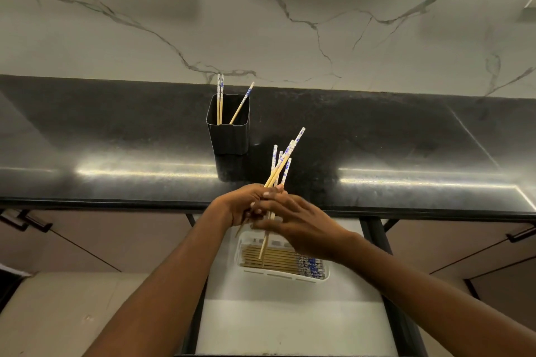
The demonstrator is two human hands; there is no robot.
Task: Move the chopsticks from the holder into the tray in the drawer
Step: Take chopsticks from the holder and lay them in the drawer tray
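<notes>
A black square holder [230, 136] stands on the dark counter with three blue-and-white topped chopsticks [220, 98] left in it. Over the counter's front edge my left hand [246, 206] is closed around a bundle of several chopsticks [282, 162], their patterned ends fanning up to the right and their tips pointing down. My right hand [298, 223] lies against the same bundle, fingers on the sticks. Below the hands, a white slotted tray [324, 277] in the open drawer [290, 322] holds several chopsticks lying flat, patterned ends to the right.
The black counter [116, 148] runs across the view under a marble backsplash [290, 23]. Closed cabinet fronts with dark handles [37, 222] flank the open drawer on both sides. The drawer's white floor lies in front of the tray.
</notes>
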